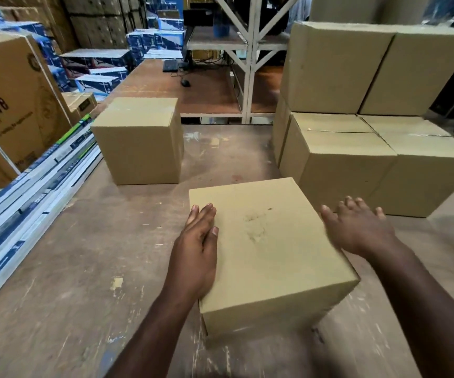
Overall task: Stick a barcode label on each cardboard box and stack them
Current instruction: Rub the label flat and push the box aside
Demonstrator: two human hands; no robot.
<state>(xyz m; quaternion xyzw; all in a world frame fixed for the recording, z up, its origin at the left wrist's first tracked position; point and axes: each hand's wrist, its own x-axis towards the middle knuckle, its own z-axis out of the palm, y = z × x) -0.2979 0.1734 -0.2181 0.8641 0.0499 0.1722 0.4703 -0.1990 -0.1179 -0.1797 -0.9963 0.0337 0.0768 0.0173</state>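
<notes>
- The nearest cardboard box [269, 252] sits on the worn bench [56, 268] directly in front of the person, turned slightly askew. Its top is plain, with only a scuffed patch; no barcode label shows on any face in view.
- The left hand [197, 241] lies flat against the box's left upper edge, fingers straight and together, thumb on the top face. Likely this steadies the box or squares it up.
- The right hand [356, 227] hovers wide just beside the box's right edge, fingers spread and blurred, holding nothing. Whether it touches the cardboard I cannot tell. It looks placed to take the opposite side for a two-handed lift.
- A single box [138, 143] stands apart at the far left of the bench.
- The stack of boxes [370, 126] stands to the right, two tiers high and close by, probably where this one belongs.
- Flat printed cartons [29, 192] line the left edge, and a keyboard [170, 66] and mouse [185, 82] lie on a farther desk.
- No label sheet or roll is visible, so labelling seems unfinished here.
</notes>
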